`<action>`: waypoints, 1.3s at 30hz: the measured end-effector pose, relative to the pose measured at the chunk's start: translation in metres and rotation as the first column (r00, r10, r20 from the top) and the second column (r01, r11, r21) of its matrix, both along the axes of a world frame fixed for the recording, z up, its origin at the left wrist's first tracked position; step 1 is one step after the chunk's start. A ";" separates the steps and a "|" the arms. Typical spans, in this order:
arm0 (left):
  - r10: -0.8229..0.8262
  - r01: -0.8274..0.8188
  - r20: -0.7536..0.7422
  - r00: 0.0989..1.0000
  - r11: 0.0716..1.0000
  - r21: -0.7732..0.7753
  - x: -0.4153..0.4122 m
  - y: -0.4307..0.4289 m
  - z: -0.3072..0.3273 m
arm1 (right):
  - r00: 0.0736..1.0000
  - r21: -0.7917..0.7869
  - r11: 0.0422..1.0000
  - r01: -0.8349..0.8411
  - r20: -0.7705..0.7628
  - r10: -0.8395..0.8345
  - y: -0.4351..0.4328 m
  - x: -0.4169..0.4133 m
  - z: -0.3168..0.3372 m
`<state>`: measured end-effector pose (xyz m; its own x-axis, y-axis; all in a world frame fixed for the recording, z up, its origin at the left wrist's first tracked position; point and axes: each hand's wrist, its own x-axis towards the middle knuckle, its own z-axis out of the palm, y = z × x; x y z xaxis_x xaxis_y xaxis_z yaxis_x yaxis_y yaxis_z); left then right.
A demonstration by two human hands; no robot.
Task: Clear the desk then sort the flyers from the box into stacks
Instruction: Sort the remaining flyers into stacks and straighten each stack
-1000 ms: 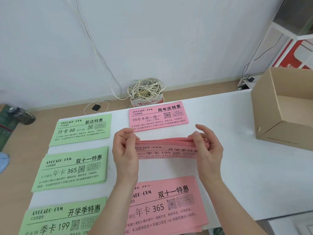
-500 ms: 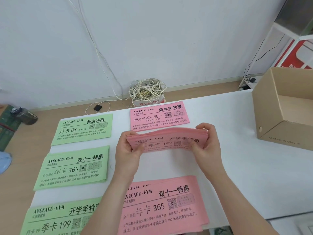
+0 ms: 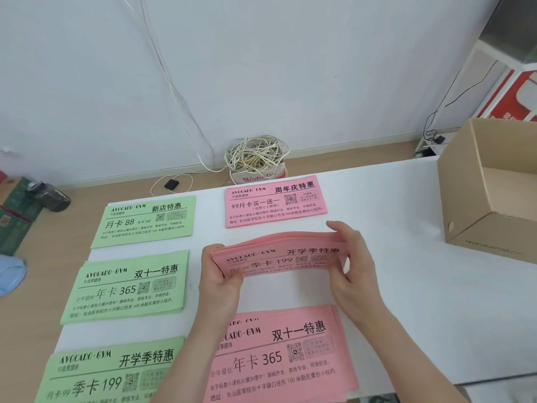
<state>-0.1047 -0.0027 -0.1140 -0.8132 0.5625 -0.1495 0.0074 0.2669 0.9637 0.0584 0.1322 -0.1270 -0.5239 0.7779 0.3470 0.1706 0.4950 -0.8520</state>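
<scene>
One near pink stack (image 3: 279, 359) lies on the counter (image 3: 406, 286), closer to the person than the hands. The left hand (image 3: 220, 282) and right hand (image 3: 353, 269) each grip an end of a pink bundle (image 3: 279, 254) of flyers, bowed upward between them. Left of the hands lie the near green stack (image 3: 107, 373), middle green stack (image 3: 128, 286) and far green stack (image 3: 145, 221). Beyond the hands lies the far pink stack (image 3: 276, 202). The cardboard box (image 3: 488, 228) stands well to their right.
</scene>
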 end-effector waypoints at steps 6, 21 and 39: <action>-0.100 0.081 -0.102 0.990 0.981 -0.176 0.002 0.000 0.005 | 0.995 0.018 0.998 -0.058 0.082 0.056 -0.002 0.005 -0.007; -0.163 -0.082 -0.363 0.917 0.815 -0.573 -0.008 -0.006 0.008 | 0.860 -0.351 0.923 0.160 0.509 0.045 0.018 -0.015 0.019; -0.784 0.313 -0.262 0.563 0.496 -0.810 0.044 -0.060 0.038 | 0.761 -0.133 0.977 0.170 0.647 -0.044 -0.008 0.033 0.027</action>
<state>-0.0607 -0.0623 -0.0762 -0.3962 0.8603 -0.3207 0.8246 0.4871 0.2877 0.0917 0.1247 -0.0998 -0.4841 0.8560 -0.1812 0.7469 0.2964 -0.5953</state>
